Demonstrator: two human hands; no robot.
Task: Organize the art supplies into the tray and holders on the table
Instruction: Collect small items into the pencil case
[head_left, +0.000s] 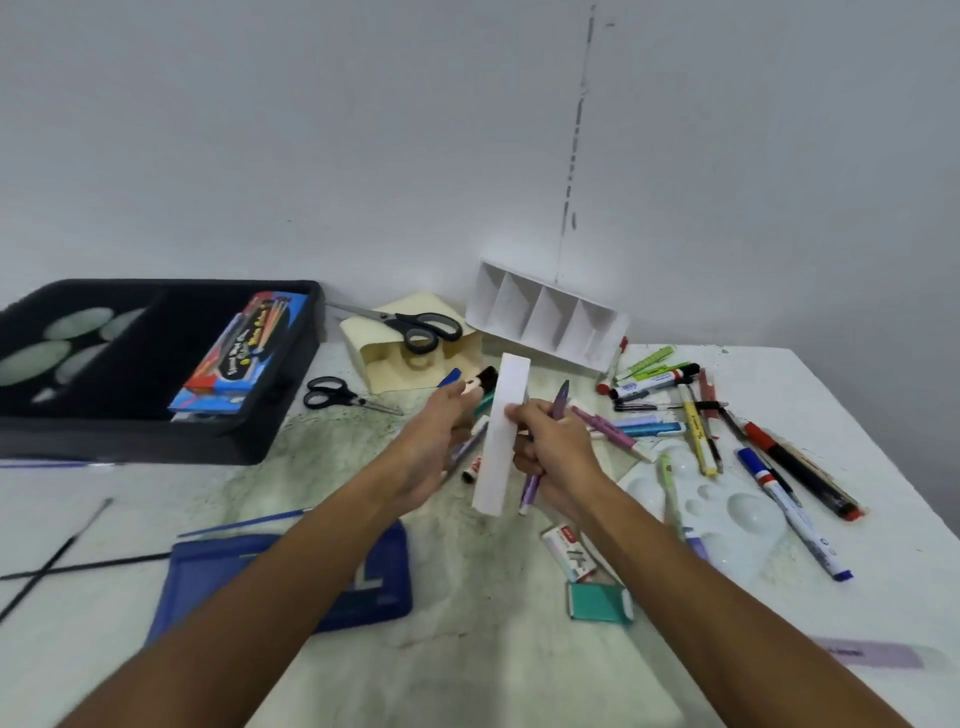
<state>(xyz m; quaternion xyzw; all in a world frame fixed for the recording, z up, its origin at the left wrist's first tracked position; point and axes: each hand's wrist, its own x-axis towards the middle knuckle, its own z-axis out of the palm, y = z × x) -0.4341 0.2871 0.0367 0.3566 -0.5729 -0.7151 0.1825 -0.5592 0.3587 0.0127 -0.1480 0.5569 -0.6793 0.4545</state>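
Beside black tray (291, 364) holding only crayon box (236, 353): pens (696, 426) scattered, left hand (441, 431) gripping brush (480, 382), right hand (550, 447) clamped on purple pen (558, 402).

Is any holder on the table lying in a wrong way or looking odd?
Yes. The white divided holder at the back is tipped against the wall, its openings facing sideways. The cream holder beside it also lies on its side, with scissors resting on it.

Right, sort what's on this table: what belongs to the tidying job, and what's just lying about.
Belongs to the job:
- black tray
- white divided holder
- white box and purple pen in the right hand
- brush in the left hand
- loose markers
- two scissors

Lying about:
- black cable ties
- blue pouch
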